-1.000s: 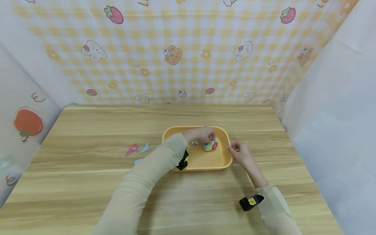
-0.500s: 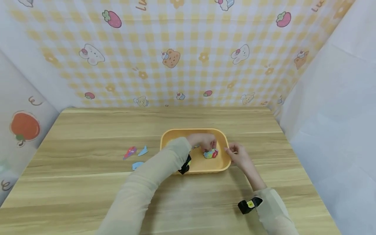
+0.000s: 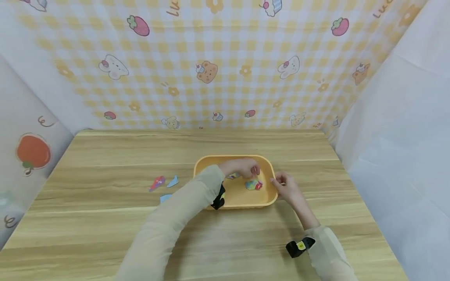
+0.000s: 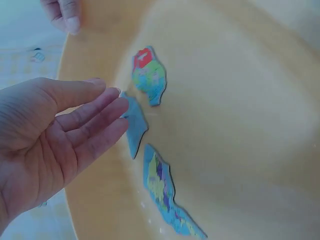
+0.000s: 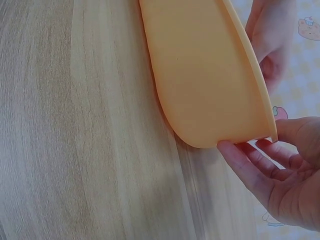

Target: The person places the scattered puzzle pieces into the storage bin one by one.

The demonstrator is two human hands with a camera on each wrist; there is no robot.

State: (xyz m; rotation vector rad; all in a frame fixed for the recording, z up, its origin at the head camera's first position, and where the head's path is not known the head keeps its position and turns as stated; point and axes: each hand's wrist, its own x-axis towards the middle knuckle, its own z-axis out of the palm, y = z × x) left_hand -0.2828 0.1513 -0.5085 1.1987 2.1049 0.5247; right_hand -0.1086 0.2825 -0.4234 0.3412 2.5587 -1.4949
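Note:
My left hand [image 3: 244, 168] is inside the yellow-orange plastic tray [image 3: 246, 200], its fingers loosely bent and holding nothing. Below it on the tray floor lies a flat puzzle piece [image 4: 150, 75] in red, green and blue. A plain blue piece [image 4: 135, 125] lies beside it, partly covered by my fingertips in the left wrist view. Farther along is a long blue piece with yellow and purple patches [image 4: 162, 185]. At the tray's right end my right hand [image 3: 287, 185] grips the rim, with thumb and fingers on either side of the wall.
On the wooden table [image 3: 105, 230], left of the tray, lie a pink and purple piece [image 3: 157, 183] and a small light-blue piece [image 3: 172, 181]. Another light-blue piece [image 3: 165, 198] is partly hidden by my left sleeve. A checked cloth [image 3: 225, 89] hangs behind the table.
My left fingers were at the red and green piece; they have drawn up off it, and it lies on the tray floor. My right hand keeps its hold on the tray.

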